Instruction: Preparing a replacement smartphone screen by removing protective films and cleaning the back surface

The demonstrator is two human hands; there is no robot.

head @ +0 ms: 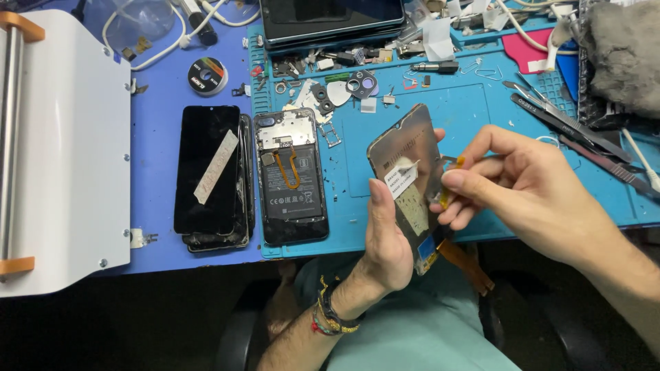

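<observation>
Workbench scene, viewed from above by a head-worn camera. A white machine housing (65, 158) with orange-tipped rails is seen at the far left, resting on a blue table surface (161, 82). A teal repair mat (481, 103) covers the centre and right of the bench, with a grey cloth (622, 55) bunched at its far right corner. On the mat's left edge an opened phone body (291, 177) lies face down, its battery and an orange flex loop exposed. Just left of it, on the blue surface, a dark screen panel (206, 168) is stacked on other panels, with a pale strip lying diagonally across it.

A replacement display panel (407, 172) is held upright and slightly tilted above the near edge of the mat, at the scene's centre. It is grasped from below by the left hand (386, 237), thumb across its face and a beaded bracelet (330, 317) worn at the wrist. The right hand (522, 189) is closed in a pinch at the panel's right edge, its fingertips (455, 180) gripping a small yellow-orange tab or flex; what exactly is pinched cannot be told. An orange ribbon cable (467, 264) hangs from the panel's near end.

Tweezers and spudgers (570, 127) lie to the right, a small tape reel (207, 75) at far left, and a camera lens ring (362, 84) among loose parts.
</observation>
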